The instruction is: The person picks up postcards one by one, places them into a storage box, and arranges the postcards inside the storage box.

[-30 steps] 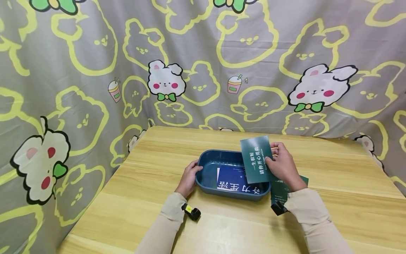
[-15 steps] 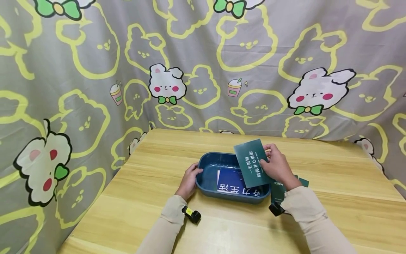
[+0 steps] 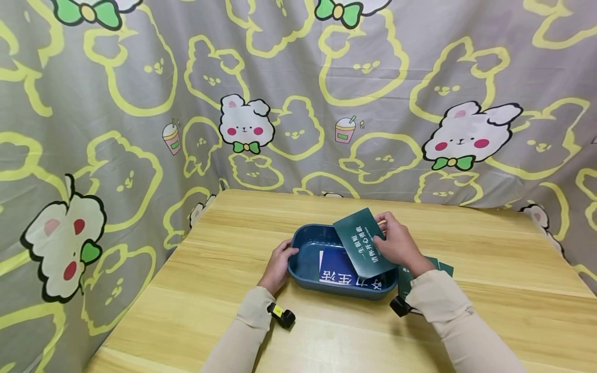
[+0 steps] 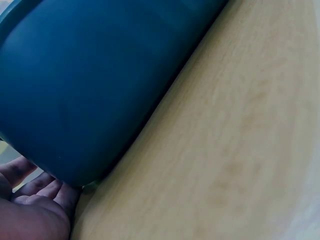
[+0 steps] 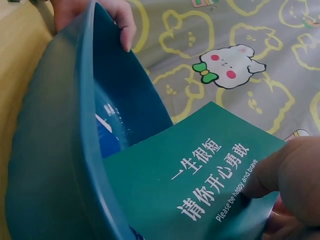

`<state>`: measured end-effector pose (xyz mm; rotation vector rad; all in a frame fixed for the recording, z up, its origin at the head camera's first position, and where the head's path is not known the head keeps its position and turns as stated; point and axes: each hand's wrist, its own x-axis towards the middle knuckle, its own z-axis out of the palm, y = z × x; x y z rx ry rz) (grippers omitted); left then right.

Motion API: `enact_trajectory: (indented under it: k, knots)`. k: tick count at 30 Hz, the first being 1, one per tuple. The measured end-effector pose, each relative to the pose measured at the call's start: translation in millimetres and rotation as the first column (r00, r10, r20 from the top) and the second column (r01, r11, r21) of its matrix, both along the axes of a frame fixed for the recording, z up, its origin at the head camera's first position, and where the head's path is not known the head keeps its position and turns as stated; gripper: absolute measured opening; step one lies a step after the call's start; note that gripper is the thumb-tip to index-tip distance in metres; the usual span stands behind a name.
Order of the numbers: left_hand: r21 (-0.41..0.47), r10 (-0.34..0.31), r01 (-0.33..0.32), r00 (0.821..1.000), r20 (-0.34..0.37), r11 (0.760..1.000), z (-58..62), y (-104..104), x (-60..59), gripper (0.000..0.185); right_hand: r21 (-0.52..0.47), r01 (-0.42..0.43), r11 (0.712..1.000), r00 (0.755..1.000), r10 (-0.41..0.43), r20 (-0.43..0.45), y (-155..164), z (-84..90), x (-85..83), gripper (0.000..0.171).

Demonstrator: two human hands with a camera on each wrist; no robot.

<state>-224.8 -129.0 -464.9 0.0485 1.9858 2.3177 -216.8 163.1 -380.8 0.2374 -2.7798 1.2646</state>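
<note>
A dark blue-green oblong plastic tub (image 3: pixel 326 286) stands on the wooden table. My left hand (image 3: pixel 278 265) grips its left end, with the thumb over the rim; in the left wrist view the fingers (image 4: pixel 42 187) lie against the outer wall. Pinched by its right edge between thumb and fingers of my right hand (image 3: pixel 401 244) is a green card (image 3: pixel 356 241) with white Chinese lettering. Tilted, it hangs over the tub's right half, its lower part inside the rim in the right wrist view. A blue card (image 3: pixel 333 264) with white lettering lies in the tub, partly hidden beneath the green one.
More green cards (image 3: pixel 440 265) lie on the table (image 3: pixel 503 290) right of the tub, partly covered by the right wrist. A grey curtain (image 3: pixel 298 171) with yellow outlines and white rabbits hangs behind and to the left. Each wrist wears a small black camera (image 3: pixel 282 316).
My right hand has carried the green card leftward and slightly lower over the tub, tilting it further. The left hand and the tub hold the same place.
</note>
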Motion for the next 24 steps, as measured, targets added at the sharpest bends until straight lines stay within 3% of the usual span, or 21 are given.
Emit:
enact_trajectory:
  k: [8,24]
  knots:
    - [-0.008,0.008,-0.008,1.0,0.002,1.0,-0.1,0,0.0,0.045,0.048,-0.037,0.998,0.998,0.039,-0.048,-8,-2.4,-3.7,0.036]
    - [-0.017,0.002,-0.002,1.0,0.005,1.0,-0.4,-1,1.3,0.045,0.066,-0.163,0.984,0.986,0.165,-0.025,-16,-5.1,-7.9,0.033]
